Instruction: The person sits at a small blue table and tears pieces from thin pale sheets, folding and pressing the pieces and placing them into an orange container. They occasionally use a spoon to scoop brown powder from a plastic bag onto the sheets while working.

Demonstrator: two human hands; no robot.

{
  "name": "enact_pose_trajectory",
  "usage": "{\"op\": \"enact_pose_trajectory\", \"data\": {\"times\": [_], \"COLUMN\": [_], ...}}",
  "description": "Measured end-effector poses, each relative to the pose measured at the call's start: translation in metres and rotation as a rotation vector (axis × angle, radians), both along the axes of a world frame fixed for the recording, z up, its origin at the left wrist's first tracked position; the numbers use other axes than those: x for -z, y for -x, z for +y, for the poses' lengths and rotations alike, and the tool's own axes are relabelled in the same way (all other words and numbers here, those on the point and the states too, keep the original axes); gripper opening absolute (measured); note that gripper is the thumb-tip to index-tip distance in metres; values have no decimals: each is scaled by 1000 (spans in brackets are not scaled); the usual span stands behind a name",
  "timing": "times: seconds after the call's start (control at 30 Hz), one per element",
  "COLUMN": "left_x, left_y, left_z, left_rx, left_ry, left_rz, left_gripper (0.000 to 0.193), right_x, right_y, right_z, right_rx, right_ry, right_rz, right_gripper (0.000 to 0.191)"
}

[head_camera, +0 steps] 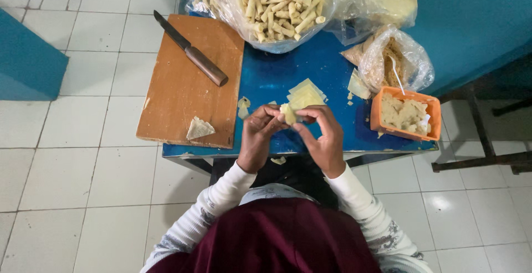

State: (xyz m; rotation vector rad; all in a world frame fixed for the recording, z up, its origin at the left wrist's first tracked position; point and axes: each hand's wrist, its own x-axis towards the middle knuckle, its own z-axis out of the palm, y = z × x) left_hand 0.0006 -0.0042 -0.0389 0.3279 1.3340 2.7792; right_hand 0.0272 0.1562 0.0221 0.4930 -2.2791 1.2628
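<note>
My left hand [259,136] and my right hand [323,137] meet over the near edge of a small blue table [271,76]. Both pinch one pale dough wrapper [289,113] that is partly rolled between the fingertips. Just beyond the hands lies a small stack of square wrappers [306,93]. An orange tub of pale filling [404,114] stands to the right of my right hand. A clear bag full of finished thin rolls [280,1] sits at the table's far side.
A wooden cutting board [188,85] covers the table's left part, with a knife [191,51] and a torn wrapper scrap [199,128] on it. Two more plastic bags [396,57] lie at the far right. White tiled floor surrounds the table; a dark bench frame [482,134] stands right.
</note>
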Motion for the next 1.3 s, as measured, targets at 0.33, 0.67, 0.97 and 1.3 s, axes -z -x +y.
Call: {"op": "enact_pose_trajectory", "data": {"times": [0.33,0.67,0.97,1.3], "left_x": [0,-7,-17,-12], "left_y": [-1,-2,-3,-3], "left_z": [5,-10,-23,-19], "left_rx": [-24,38,-65,-58], "left_ry": [124,-91,-66,-41], "left_rz": [80,-103,-76,-88], "left_gripper": [12,9,9,12], "right_x": [34,54,36,28], "right_y": [6,31,17,1], "right_z": [6,61,24,10], "right_rx": [-119,-185,229,192], "right_ry": [431,1082,-346,-372], "right_rz": [-385,-460,185,146], "right_gripper": [11,8,11,16]}}
